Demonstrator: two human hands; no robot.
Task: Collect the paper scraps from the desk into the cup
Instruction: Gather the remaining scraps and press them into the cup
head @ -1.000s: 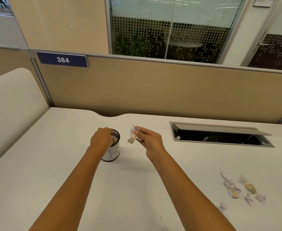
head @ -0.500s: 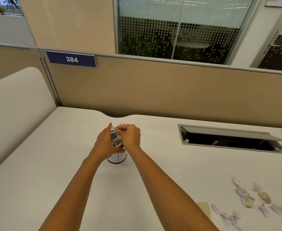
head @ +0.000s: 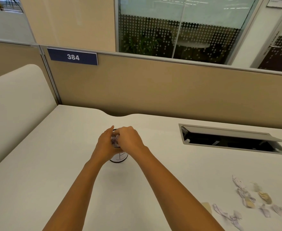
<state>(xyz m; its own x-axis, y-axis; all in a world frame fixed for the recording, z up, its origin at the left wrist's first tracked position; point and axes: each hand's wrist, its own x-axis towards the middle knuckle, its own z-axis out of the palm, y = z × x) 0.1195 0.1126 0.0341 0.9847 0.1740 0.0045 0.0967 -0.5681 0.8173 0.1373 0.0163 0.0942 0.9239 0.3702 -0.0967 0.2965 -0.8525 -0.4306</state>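
In the head view, at the centre of the frame, your left hand (head: 106, 144) is gripping the cup (head: 119, 157) around its side. Your right hand (head: 130, 140) is hovering directly over its mouth with the fingers curled downward. I cannot tell whether these fingers are pinching a scrap or are empty, because the back of the hand is hiding them. Some crumpled paper is showing at the rim between both hands.

The cup is looking small and round, white with a dark rim and a drawn mark. It is probably light and easy to tip, so steadying it is sensible.

The other paper scraps (head: 246, 199) are lying at the lower right of the frame, well apart from the cup, on the smooth pale worktop (head: 53, 164). They are twisted and wrinkled, some white with print, some tan. I am expecting them to be very light, soft and a little springy. Pinching each one at its thick twisted middle should be holding best, and pressing them down in the cup may be necessary.
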